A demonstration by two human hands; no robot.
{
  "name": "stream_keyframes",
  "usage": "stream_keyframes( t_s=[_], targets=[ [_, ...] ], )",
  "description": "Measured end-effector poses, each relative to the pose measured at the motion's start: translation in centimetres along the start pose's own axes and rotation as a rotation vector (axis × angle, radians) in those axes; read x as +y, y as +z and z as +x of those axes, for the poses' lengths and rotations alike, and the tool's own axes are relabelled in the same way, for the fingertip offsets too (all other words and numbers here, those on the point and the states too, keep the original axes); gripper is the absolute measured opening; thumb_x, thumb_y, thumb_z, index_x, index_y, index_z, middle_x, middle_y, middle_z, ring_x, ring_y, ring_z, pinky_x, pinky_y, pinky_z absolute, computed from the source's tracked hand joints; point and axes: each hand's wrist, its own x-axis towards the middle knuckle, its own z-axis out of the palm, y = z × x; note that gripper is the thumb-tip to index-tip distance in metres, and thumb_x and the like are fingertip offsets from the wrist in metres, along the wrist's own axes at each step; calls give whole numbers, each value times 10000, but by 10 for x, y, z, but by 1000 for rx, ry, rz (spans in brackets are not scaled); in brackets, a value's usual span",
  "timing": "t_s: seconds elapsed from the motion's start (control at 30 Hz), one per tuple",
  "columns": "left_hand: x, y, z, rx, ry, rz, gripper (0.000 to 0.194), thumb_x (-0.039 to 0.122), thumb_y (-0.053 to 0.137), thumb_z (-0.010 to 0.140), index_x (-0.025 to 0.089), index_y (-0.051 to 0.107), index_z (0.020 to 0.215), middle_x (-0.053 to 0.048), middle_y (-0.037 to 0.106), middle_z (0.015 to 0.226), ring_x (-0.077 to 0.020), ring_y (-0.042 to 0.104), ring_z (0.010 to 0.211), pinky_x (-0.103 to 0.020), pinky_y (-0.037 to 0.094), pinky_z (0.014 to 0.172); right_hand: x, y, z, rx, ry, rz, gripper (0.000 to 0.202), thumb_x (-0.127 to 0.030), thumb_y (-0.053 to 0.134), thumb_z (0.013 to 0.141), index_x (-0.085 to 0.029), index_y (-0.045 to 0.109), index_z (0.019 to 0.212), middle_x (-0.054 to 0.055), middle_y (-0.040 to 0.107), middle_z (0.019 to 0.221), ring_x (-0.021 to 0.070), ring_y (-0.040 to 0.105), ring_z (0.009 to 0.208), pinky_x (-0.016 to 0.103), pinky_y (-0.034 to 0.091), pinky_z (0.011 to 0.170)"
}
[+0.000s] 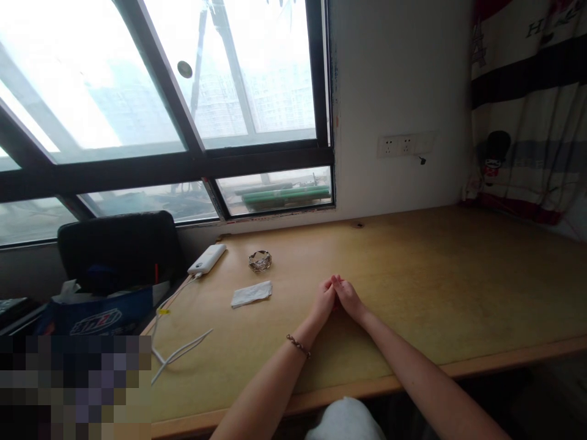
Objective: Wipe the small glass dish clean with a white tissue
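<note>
My left hand [324,300] and my right hand [348,299] are pressed together over the wooden table [431,275], fingers closed and thumbs meeting at the top. Whatever lies between the palms, if anything, is hidden. A braided bracelet [298,346] circles my left wrist. To the left of the hands lies a folded white tissue [251,294], apart from them. Behind the tissue stands a clear glass dish [260,261].
A white power bank [207,260] lies near the table's left edge, its white cable [183,348] looping toward the front. Beyond that edge are a black chair [119,244] and a blue bag [101,315]. Windows, a wall socket [397,145] and a curtain [527,110] border the table.
</note>
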Motion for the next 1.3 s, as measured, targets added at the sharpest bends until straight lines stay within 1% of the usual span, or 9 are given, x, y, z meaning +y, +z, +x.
stream_keyframes(
  t_s=[0.13,0.27,0.4,0.63,0.73,0.83,0.9,1.07,1.3],
  targets=[
    [-6,0,6,-61,-5,26,459,567,409,712,124,520,663,50,386,337,-73,346,257,-180,258,255,3,-3,1,39,-78,-169,626,-588,184,784,-180,430,377,0,405,317,104,448,325,212,354,373],
    [-11,0,7,-77,58,45,467,563,364,739,140,461,566,43,378,338,-76,361,277,-183,274,276,0,-6,-1,83,-188,-334,609,-546,204,809,-180,430,377,2,415,321,108,453,349,213,344,414],
    [-13,1,4,-57,112,62,461,552,343,754,145,440,562,36,401,384,-71,369,315,-183,285,306,-7,-7,-3,102,-249,-416,572,-501,222,829,-179,444,411,4,433,338,116,466,378,212,324,422],
    [-10,1,-1,-11,191,130,417,497,341,779,143,465,596,22,436,461,-78,385,399,-193,313,382,-9,-5,-6,114,-243,-465,567,-473,209,839,-190,461,417,29,490,371,141,493,424,229,324,446],
    [-7,0,-2,-6,250,155,415,472,341,788,133,502,611,-10,508,544,-101,451,509,-213,374,501,-8,-5,-7,146,-233,-499,553,-457,211,843,-187,510,465,54,553,445,156,523,474,235,329,466],
    [-4,0,-2,-25,277,165,401,453,339,796,125,532,670,-31,553,632,-120,486,602,-229,392,599,-9,-5,-7,175,-226,-565,529,-424,209,851,-180,567,548,78,611,557,165,557,552,233,344,511],
    [-4,0,-1,-29,277,174,394,445,332,801,125,529,682,-32,549,641,-123,482,612,-232,389,605,-9,-6,-6,182,-229,-618,509,-399,206,857,-175,583,599,82,625,611,161,566,586,228,348,539],
    [-9,-1,2,52,285,212,362,420,343,803,137,482,627,-10,496,597,-113,442,584,-225,372,573,-10,-6,-5,219,-232,-727,416,-346,228,858,-167,557,676,63,606,617,144,540,560,222,319,531],
    [-8,0,1,38,296,237,353,420,350,802,135,528,693,-29,555,658,-134,486,639,-239,386,625,-8,-9,-2,249,-212,-786,380,-312,239,853,-171,534,659,63,592,597,139,518,548,227,290,524]
  ],
)
